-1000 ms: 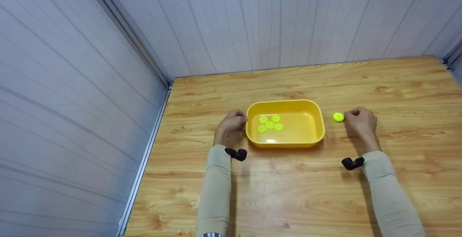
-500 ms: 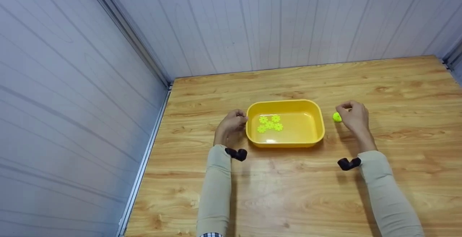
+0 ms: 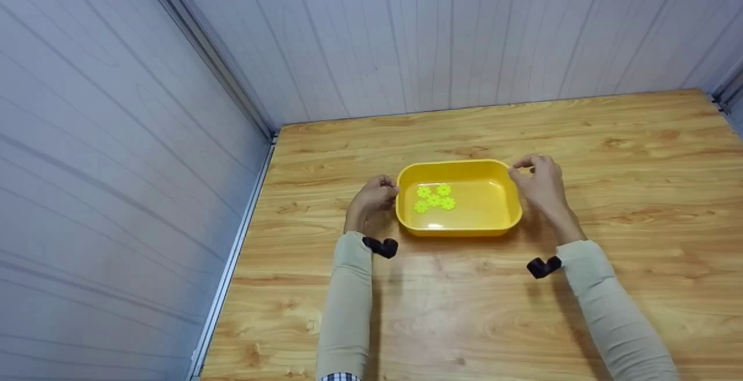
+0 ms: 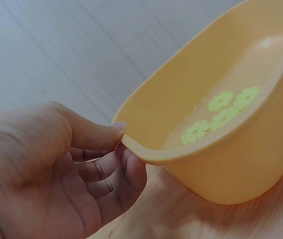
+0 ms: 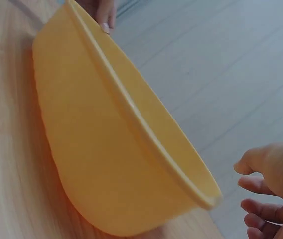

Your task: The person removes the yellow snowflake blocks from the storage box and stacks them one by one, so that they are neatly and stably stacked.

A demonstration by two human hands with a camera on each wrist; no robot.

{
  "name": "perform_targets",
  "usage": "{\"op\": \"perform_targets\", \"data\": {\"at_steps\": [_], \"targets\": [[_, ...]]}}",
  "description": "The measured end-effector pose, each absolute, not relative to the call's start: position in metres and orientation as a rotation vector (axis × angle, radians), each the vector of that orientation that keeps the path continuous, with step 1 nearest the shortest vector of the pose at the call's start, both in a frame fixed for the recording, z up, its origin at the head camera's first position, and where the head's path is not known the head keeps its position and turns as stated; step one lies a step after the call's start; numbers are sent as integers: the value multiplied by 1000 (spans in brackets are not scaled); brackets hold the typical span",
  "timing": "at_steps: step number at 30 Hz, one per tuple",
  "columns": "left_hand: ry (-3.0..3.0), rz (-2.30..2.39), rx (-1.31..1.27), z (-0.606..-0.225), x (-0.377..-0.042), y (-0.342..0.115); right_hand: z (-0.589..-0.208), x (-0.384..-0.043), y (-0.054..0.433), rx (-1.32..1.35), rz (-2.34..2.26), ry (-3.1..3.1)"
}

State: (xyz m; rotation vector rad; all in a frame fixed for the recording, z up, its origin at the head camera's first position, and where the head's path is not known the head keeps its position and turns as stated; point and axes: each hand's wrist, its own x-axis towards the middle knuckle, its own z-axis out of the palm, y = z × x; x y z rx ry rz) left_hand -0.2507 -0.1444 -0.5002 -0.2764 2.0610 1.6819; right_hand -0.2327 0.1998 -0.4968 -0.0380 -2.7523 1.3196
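Observation:
A yellow plastic tub stands on the wooden table. Several yellow-green flower-shaped pieces lie grouped in its left half. My left hand pinches the left end of the rim between thumb and fingers; the left wrist view shows this grip close up. At the tub's right end is my right hand, thumb and fingers spread apart. In the right wrist view that hand has nothing between its fingers, a little off the rim. The spot where the small yellow-green round piece lay is hidden under the right hand.
The wooden table reaches back to a pale panelled wall. Another panelled wall rises along its left side. Black wrist cameras sit at both cuffs.
My right hand has left the small round piece and moved left to the tub's right rim, its fingers parting. The left hand and tub have stayed put.

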Motion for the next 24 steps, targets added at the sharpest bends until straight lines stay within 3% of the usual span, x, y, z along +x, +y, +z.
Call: {"op": "perform_targets", "data": {"at_steps": [24], "targets": [[2048, 1688, -281, -502, -252, -145, -509, -232, 137, 312, 1267, -2842]]}}
